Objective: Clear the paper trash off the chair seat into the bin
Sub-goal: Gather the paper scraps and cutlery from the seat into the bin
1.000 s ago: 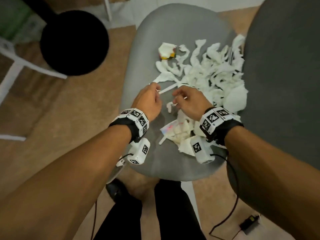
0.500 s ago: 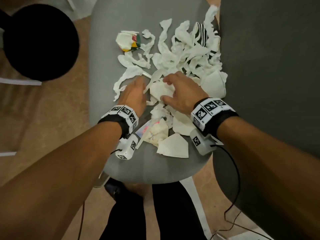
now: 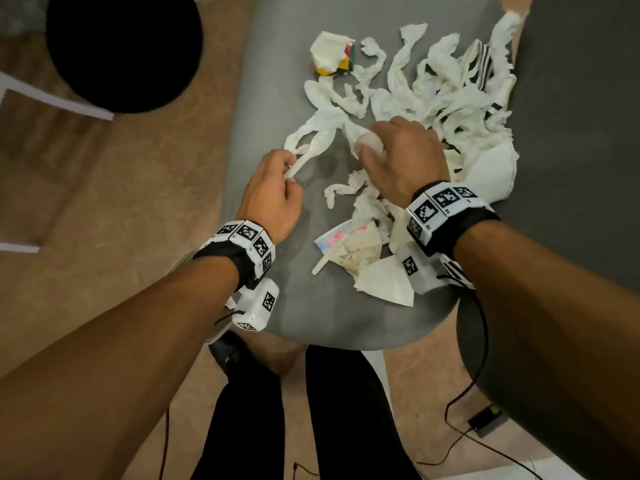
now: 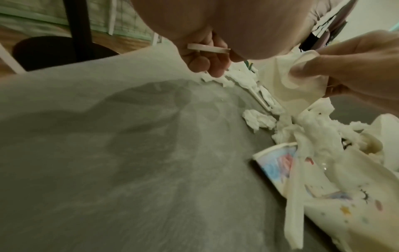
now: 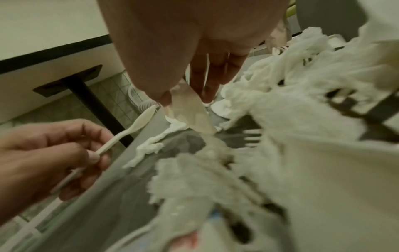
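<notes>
A heap of torn white paper strips [image 3: 436,95] covers the far right of the grey chair seat [image 3: 273,81]. My left hand [image 3: 289,168] pinches the handle of a white plastic spoon [image 3: 311,150], lifted just above the seat; the right wrist view shows the spoon [image 5: 138,126] held in that left hand [image 5: 86,150]. My right hand [image 3: 367,150] grips a crumpled white paper piece [image 3: 372,143] at the pile's near edge, also seen as a paper piece [image 5: 190,112] between thumb and fingers. No bin is clearly in view.
A crushed paper cup with pink and blue print [image 3: 349,244], a folded napkin [image 3: 384,282] and a white fork [image 5: 252,136] lie near my right wrist. A colourful wrapper [image 3: 332,53] sits far off. A black round table base [image 3: 121,46] stands left; a dark grey chair [image 3: 575,133] right.
Both hands were pressed into the pile half a second ago. Now the left has lifted out with the spoon and moved left, and the right has closed on a paper piece.
</notes>
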